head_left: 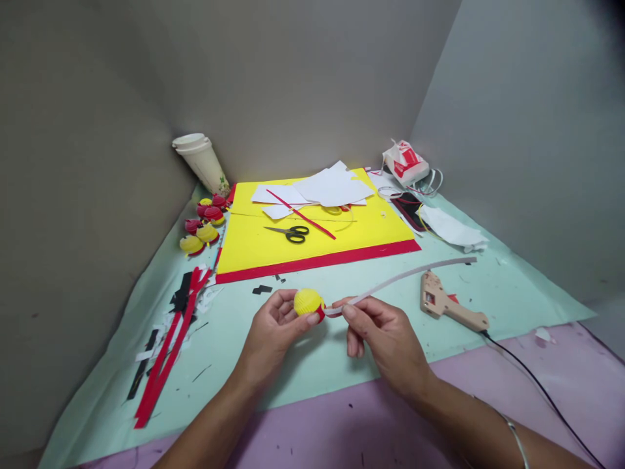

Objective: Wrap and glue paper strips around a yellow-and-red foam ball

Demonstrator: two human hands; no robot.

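Note:
My left hand [273, 329] pinches a small yellow paper ball with a red base [308, 302] between thumb and fingers. My right hand [383, 332] pinches one end of a long white paper strip [405, 276], right beside the ball. The strip arcs up and away to the right, over the glue gun [452, 305]. Both hands hover above the mint-green sheet [293, 355] near its front edge.
A yellow sheet on a red one [254, 244] lies behind, carrying black scissors [291, 232], white paper pieces [327, 187] and a red strip. Several red-and-yellow paper balls [205, 225] and paper cups [202, 159] sit left. Red and black strips [168, 345] lie front left.

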